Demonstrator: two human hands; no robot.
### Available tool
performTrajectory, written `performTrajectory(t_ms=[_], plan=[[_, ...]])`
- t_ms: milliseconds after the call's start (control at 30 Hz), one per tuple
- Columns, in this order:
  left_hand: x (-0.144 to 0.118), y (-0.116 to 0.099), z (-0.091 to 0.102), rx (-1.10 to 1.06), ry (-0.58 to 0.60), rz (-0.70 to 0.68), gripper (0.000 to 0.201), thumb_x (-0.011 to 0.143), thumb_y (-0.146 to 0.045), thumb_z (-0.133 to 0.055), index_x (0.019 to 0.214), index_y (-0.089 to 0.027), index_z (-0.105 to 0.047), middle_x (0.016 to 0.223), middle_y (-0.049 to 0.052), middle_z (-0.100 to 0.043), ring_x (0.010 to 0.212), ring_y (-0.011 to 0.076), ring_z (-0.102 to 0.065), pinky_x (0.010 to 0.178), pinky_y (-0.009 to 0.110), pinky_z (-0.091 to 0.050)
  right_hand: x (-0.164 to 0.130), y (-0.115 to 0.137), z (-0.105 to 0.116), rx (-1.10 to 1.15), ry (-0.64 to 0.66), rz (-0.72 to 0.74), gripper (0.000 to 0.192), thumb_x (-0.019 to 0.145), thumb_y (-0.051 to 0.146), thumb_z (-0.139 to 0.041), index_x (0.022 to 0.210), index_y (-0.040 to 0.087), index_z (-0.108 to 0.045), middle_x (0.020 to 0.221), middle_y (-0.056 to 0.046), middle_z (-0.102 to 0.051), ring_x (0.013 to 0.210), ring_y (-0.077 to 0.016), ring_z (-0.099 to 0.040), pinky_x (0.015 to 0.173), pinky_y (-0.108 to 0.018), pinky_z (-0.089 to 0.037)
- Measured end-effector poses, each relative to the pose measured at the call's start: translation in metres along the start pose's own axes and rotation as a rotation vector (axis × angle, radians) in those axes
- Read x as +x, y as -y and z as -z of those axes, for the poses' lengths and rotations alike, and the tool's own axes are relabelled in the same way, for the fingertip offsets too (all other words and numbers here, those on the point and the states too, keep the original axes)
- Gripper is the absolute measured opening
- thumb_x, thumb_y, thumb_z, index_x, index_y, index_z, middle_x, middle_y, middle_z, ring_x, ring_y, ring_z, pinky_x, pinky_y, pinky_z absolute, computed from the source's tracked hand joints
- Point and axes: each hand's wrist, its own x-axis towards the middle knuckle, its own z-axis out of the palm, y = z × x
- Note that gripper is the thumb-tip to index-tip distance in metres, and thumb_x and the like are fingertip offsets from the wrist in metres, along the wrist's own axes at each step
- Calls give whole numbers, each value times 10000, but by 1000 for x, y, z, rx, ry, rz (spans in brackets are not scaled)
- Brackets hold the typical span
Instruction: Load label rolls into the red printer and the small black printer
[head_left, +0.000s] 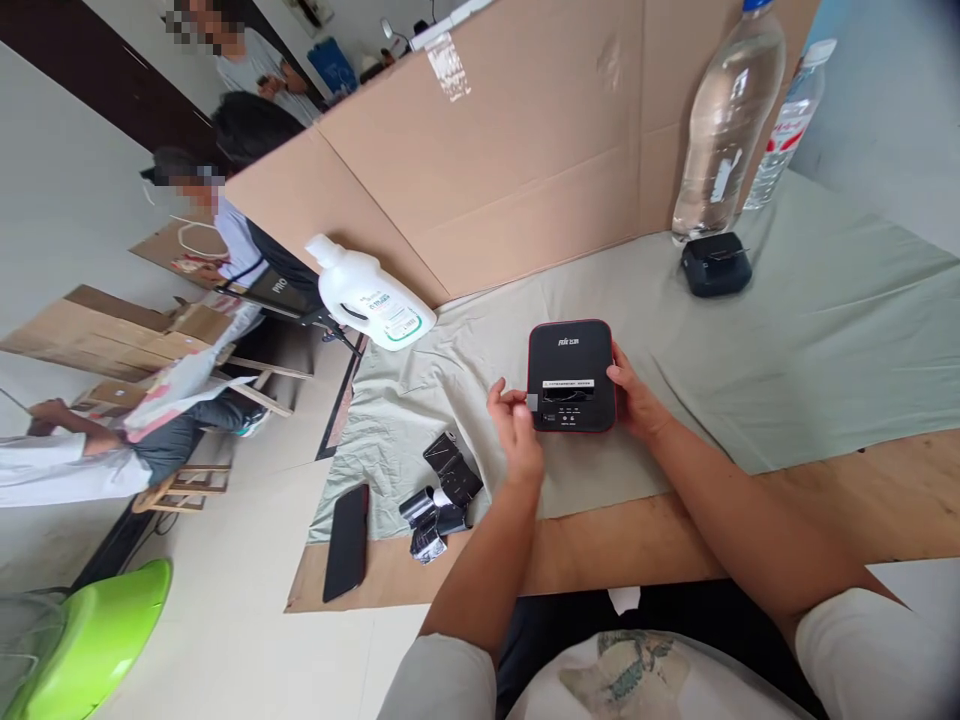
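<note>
Head view: hands (517, 425) apparently flanking printer (571, 376) edges.

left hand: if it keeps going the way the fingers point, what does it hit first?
The left hand points right, at the black box; its fingertips pinch a small grey piece at the box's left edge. Depth unclear, contact looks immediate.

Light: bright, even daylight, soft all over
Shadows: faint, only a thin one under the black box (571, 375)
Glare: pale shine on the clear bottle (726, 125)
Edges: wide-lens bending, cardboard screen (525, 150) and floor lean hard
Focus: centre crisp, corners softer, faces at upper left pixelated
</note>
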Motion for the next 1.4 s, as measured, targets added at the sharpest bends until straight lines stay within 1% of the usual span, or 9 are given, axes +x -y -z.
performTrajectory(t_ms=[100, 233, 500, 600, 700, 833, 1000, 1167, 1400], plan=[[23, 11, 5, -273, 218, 278, 712, 841, -734, -476, 1299, -192, -524, 1205, 119, -624, 1155, 268, -592, 965, 396, -489, -1, -1, 1, 135, 10, -30, 871, 712, 577, -648, 1500, 404, -321, 1499, 35, -509, 1349, -324, -512, 1116, -583, -412], [26, 19, 8, -453, 437, 319, 748, 750, -659, -667, 1340, -219, -530, 1362, 100, -602, 1294, 284, -538, 1042, 387, -460, -2, -1, 1, 196, 64, -19, 852, 694, 541, -703, 1473, 402, -386, 1441, 19, -570, 1336, -345, -521, 1104, -591, -422], [15, 28, 0, -378, 270, 302, 765, 713, -610, -699, 1353, -244, -495, 1327, 75, -633, 1259, 268, -573, 1025, 383, -471, -1, -2, -4, 75, -19, -36, 691, 771, 549, -679, 1393, 323, -484, 1443, -15, -567, 1358, -307, -501, 1171, -526, -371], [13, 32, -4, -385, 248, 291, 729, 734, -598, -685, 1345, -251, -488, 1318, 73, -635, 1238, 266, -585, 1017, 391, -477, -5, 3, -4, -53, -52, -48, 788, 711, 501, -781, 1407, 309, -466, 1477, -46, -531, 1361, -319, -492, 1164, -532, -372], [13, 31, -3, -409, 246, 300, 725, 728, -570, -698, 1339, -238, -492, 1312, 80, -636, 1226, 272, -591, 1008, 396, -483, -7, 11, -1, -178, 57, -47, 936, 637, 466, -858, 1449, 299, -424, 1491, -68, -509, 1353, -333, -491, 1158, -546, -370], [18, 24, 5, -428, 325, 321, 754, 710, -516, -717, 1372, -242, -480, 1354, 83, -616, 1258, 280, -572, 1011, 398, -485, -7, 20, 4, -253, 206, -8, 1070, 593, 425, -893, 1502, 287, -346, 1483, -79, -507, 1371, -339, -463, 1170, -569, -338], [24, 19, 15, -472, 531, 341, 844, 648, -468, -733, 1417, -251, -461, 1398, 90, -590, 1288, 315, -555, 1016, 445, -490, -7, 24, 5, -273, 214, -10, 1121, 593, 389, -888, 1533, 285, -286, 1504, -89, -479, 1380, -348, -446, 1162, -579, -349], [26, 23, 16, -512, 518, 353, 909, 609, -395, -741, 1453, -256, -434, 1428, 83, -575, 1270, 324, -568, 992, 434, -508, -8, 22, 4, -298, 211, 4, 1179, 598, 386, -887, 1564, 283, -221, 1519, -91, -459, 1395, -354, -427, 1170, -585, -335], [33, 29, 20, -549, 550, 365, 854, 626, -294, -789, 1421, -261, -480, 1382, 78, -605, 1269, 315, -569, 996, 409, -495, -4, 22, 10, -233, 267, 49, 1089, 629, 450, -878, 1534, 286, -296, 1526, -90, -464, 1397, -362, -429, 1172, -569, -337]])
